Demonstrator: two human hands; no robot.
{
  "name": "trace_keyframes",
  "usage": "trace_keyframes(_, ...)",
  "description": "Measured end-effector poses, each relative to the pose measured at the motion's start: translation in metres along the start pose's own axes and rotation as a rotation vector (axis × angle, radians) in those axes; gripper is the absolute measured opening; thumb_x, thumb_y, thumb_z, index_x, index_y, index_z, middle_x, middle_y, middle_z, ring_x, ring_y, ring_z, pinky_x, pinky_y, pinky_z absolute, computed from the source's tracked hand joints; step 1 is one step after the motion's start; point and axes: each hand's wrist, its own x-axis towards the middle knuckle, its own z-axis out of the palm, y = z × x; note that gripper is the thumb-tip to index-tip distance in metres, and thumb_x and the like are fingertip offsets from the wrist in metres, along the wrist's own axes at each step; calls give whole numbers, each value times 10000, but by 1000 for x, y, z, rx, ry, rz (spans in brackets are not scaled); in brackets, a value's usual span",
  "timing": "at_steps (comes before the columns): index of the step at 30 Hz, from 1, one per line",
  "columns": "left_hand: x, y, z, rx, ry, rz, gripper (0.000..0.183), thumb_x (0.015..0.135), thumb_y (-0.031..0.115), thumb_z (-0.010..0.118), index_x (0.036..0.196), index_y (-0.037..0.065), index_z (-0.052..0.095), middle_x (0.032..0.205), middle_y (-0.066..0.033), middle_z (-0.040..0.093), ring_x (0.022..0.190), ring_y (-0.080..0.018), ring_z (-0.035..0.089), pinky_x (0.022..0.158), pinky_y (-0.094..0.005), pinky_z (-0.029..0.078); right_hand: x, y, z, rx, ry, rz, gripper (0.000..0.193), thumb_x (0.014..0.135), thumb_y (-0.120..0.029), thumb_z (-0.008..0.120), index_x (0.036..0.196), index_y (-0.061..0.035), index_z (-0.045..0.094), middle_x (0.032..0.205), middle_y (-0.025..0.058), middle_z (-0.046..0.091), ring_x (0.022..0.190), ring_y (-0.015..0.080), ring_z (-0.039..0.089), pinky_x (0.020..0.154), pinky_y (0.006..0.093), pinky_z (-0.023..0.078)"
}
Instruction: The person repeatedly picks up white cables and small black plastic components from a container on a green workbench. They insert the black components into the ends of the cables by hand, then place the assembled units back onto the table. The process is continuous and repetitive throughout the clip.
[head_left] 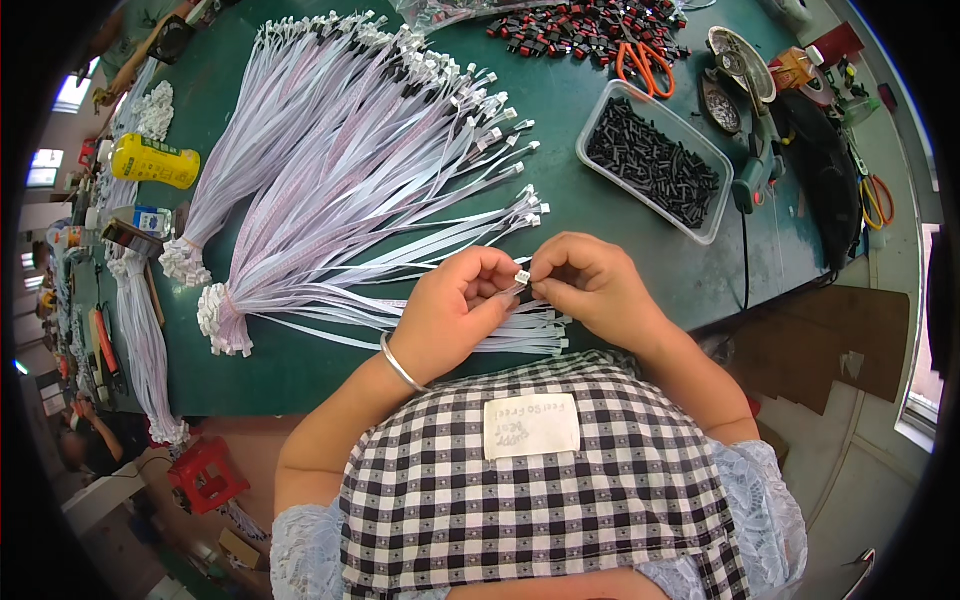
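Left hand [450, 315] pinches a white plug [522, 278], nearside of the tub [641, 198] — right hand [592, 288] closed beside it. Partway, I'd judge: cables [345, 190] left of the tub, some black near their ends.

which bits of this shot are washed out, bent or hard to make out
In the head view, the windows near the left rim are so bright that little shows through them; the head view also bends shapes toward its rim and has black corners; in that same head view, the white connector between left hand and right hand is too small for fine detail.
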Motion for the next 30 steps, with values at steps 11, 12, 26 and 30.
trace_keyframes(11, -4, 6, -5, 146, 132, 67, 252, 782, -48, 606, 1025, 10, 576, 837, -85, 663, 762, -126, 645, 697, -241, 516, 0, -15, 8, -153, -24, -5, 497, 768, 59, 595, 1229, -78, 472, 800, 18, 545, 665, 82, 523, 595, 233, 445)
trace_keyframes(12, -4, 6, -4, 153, 144, 76, 238, 779, -46, 610, 1009, 7, 586, 833, -90, 671, 762, -130, 651, 697, -245, 518, 0, -15, 9, -174, -22, -10, 500, 768, 58, 593, 1233, -84, 476, 791, 18, 541, 660, 85, 524, 596, 234, 447)
trace_keyframes(26, -4, 18, 3, 356, 177, 131, 93, 768, -25, 658, 851, -2, 624, 784, -63, 673, 667, -101, 627, 629, -221, 504, -1, -32, 7, -435, -97, -41, 671, 758, -13, 640, 1370, -157, 406, 884, 99, 647, 738, 256, 631, 684, 341, 509)
trace_keyframes(30, 2, 15, 1, 748, 181, 426, 114, 734, -4, 676, 833, 28, 629, 743, -58, 647, 649, -160, 618, 597, -260, 488, -6, -41, -17, -519, 78, -196, 676, 744, -30, 682, 1362, -150, 434, 1021, 98, 632, 778, 203, 604, 712, 301, 512)
